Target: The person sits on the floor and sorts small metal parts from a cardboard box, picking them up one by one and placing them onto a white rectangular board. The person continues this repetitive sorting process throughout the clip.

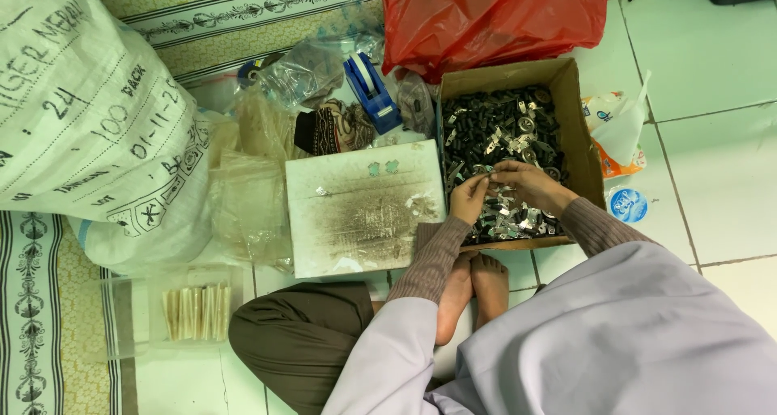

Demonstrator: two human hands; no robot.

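A: Small metal and black parts (506,132) fill the cardboard box (579,116) on the tiled floor, right of the white board (364,209). What is at the far left?

B: At the far left lies a big white woven sack (81,116). Below it, a clear bag of pale sticks (196,311) lies flat. Next come clear plastic bags (251,196), then the stained white board, with a blue tape dispenser (372,91) behind it.

A: And the hands?

B: Both are over the near part of the box. The left hand (469,198) has its fingers pressed together, pinching a small metal piece. The right hand (526,184) is just beside it, fingertips touching the same spot; its grip is closed on something small, I cannot tell exactly what.

A: Further right?

B: A red plastic bag (486,19) lies behind the box, and a white and orange packet (619,136) is at its right side.
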